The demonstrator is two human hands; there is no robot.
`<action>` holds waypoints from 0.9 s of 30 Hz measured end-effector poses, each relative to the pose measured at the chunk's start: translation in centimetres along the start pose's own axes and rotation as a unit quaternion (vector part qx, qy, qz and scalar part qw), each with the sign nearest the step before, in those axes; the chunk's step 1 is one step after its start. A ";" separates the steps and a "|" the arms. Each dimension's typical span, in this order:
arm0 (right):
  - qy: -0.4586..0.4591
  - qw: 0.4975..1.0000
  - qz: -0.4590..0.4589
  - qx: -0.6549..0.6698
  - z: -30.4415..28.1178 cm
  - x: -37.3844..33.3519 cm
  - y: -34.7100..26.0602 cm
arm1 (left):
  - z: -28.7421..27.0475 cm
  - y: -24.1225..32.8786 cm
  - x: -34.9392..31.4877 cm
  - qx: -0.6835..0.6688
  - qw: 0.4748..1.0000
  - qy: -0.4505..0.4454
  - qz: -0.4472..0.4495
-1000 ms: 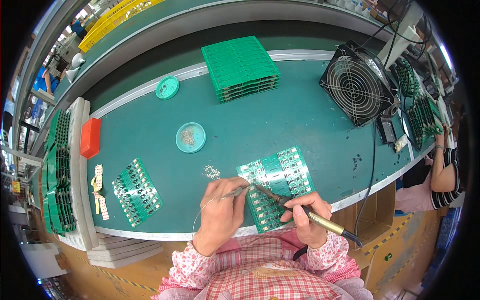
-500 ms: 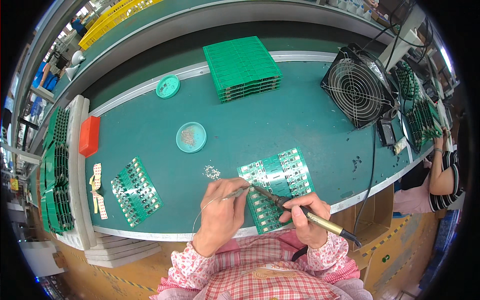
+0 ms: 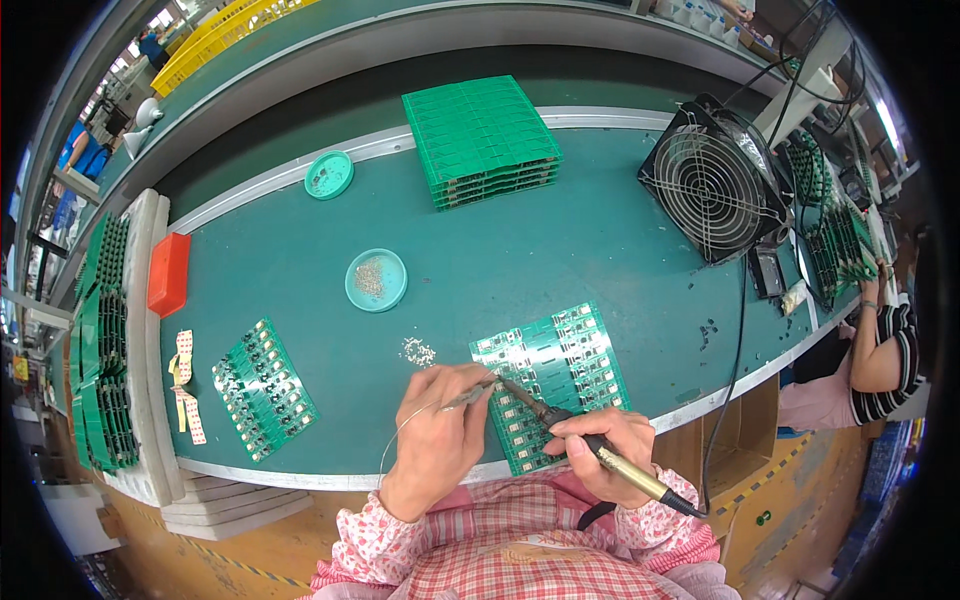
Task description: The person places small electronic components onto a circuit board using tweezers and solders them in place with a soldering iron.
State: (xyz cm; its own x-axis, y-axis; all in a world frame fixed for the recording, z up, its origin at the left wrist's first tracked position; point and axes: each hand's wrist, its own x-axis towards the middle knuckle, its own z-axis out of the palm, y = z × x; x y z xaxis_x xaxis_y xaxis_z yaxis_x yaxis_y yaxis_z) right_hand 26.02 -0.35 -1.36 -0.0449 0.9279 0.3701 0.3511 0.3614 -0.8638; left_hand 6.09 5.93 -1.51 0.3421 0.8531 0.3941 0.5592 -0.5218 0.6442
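A green circuit board with rows of small parts lies before me near the table's front edge. My right hand is closed around a soldering iron with a gold handle; its tip points up and left over the board's left rows. My left hand, closed, pinches grey metal tweezers, whose points are close to the iron's tip. A thin solder wire curves from those fingers down to the wrist. Small loose components are scattered just beyond my left hand. Whether the tips touch the board, I cannot tell.
A second board lies left, by a paper strip and red box. Boards stand in a white foam rack. Beyond are two round dishes, a board stack and a fan. A co-worker's arm is right.
The view has shifted slightly, so the table's things sit a little differently in it. Both hands keep their tools at the same board; the iron's tip and tweezers stay close together.
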 end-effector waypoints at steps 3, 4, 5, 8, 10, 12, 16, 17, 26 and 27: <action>0.000 0.997 0.083 0.006 0.2 0.2 -1.6 | 0.0 -0.2 -0.1 -0.001 1.000 -0.004 -0.002; -0.001 0.996 0.084 0.005 0.4 0.3 -1.7 | 0.0 -0.2 0.0 -0.003 1.000 -0.004 -0.003; -0.006 0.998 0.060 -0.023 0.5 0.4 -1.8 | 0.0 -0.3 0.0 -0.003 1.000 -0.003 0.000; -0.015 0.998 0.021 -0.060 0.6 0.7 -2.3 | 0.0 -0.2 0.1 -0.005 1.000 -0.004 0.001; -0.033 0.996 0.011 -0.084 0.6 0.9 -2.6 | -0.1 -0.2 0.1 -0.007 1.000 -0.005 0.000; -0.034 0.995 0.004 -0.093 0.7 0.9 -2.8 | -0.1 -0.2 0.1 -0.006 1.000 -0.005 0.005; -0.031 0.993 0.009 -0.117 1.1 0.8 -3.4 | -0.1 -0.2 0.1 -0.009 1.000 -0.005 0.002; -0.030 0.992 0.017 -0.119 1.2 0.7 -3.5 | -0.1 -0.2 0.0 -0.008 1.000 -0.003 0.001; 0.022 0.993 -0.042 -0.111 1.0 0.5 -2.5 | 0.1 -0.3 0.2 0.000 1.000 0.007 0.014; 0.044 0.992 -0.043 -0.110 0.8 -0.1 -1.9 | 0.1 -0.3 0.2 0.000 1.000 0.007 0.017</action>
State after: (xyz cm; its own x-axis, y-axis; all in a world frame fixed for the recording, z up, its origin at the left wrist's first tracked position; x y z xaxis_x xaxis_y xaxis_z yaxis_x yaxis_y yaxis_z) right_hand 24.58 -1.06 -0.03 -0.0062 0.8793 0.4763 0.5453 0.4022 -0.7354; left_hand 6.06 6.27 -1.66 0.3504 0.8348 0.4247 0.5471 -0.5505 0.6306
